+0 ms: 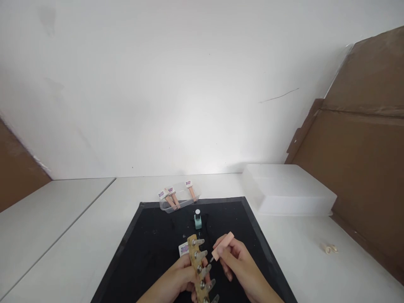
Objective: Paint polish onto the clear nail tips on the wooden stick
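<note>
My left hand grips a tan wooden strip that carries a row of several clear nail tips on metal clips. My right hand pinches a peach-pink polish cap with its brush end pointing down toward one nail tip on the strip. A small mint-green polish bottle, open, stands upright on the black mat just beyond both hands. A small printed card lies on the mat behind the strip.
A clear plastic tray with three peach-handled items sits at the mat's far edge. A white box stands at the right rear, brown cardboard panels beyond it. Two small rings lie on the white table at right.
</note>
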Motion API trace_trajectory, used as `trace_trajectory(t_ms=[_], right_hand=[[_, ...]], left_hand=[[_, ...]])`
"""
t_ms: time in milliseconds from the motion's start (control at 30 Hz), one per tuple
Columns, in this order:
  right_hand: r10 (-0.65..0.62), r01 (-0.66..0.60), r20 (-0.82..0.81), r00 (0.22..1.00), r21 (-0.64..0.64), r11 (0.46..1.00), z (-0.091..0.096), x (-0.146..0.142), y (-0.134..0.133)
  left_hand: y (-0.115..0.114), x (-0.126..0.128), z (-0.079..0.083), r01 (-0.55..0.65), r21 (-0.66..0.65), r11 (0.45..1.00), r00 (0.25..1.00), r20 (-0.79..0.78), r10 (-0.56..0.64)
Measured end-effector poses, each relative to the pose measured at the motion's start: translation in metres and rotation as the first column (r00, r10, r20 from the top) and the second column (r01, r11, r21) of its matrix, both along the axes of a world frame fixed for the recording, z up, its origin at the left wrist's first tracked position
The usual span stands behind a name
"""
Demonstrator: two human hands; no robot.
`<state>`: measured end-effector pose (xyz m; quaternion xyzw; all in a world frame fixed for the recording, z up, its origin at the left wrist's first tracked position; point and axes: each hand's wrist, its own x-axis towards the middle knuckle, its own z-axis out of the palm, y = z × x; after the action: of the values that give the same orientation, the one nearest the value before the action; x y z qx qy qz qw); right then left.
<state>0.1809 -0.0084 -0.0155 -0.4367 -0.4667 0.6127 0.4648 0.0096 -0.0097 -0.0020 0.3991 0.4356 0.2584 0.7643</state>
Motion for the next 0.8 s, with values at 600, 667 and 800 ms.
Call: trace_trajectory(t_ms=[600, 667, 800], right_hand=[[-0.109, 0.110, 0.009, 0.994, -0.043, 0.993, 0.0063, -0.0013, 0.0015], [-0.108, 0.108, -0.006, 0.994, -0.046, 0.993, 0.0074, -0.0015, 0.0011], [-0.105, 0.102, -0.050, 0.993, -0.050, 0.994, 0.0061, -0.0016, 0.0007]], left_hand=[[-0.0010, -0.0012, 0.0050, 0.019, 0.002, 1.000, 1.000, -0.008, -0.019], [-0.0009, -0.0007, 0.0053, 0.013, 0.000, 1.000, 1.000, -0.008, -0.013], [-0.0010, 0.0000, 0.0056, -0.011, -0.020, 1.000, 1.000, -0.017, 0.010]])
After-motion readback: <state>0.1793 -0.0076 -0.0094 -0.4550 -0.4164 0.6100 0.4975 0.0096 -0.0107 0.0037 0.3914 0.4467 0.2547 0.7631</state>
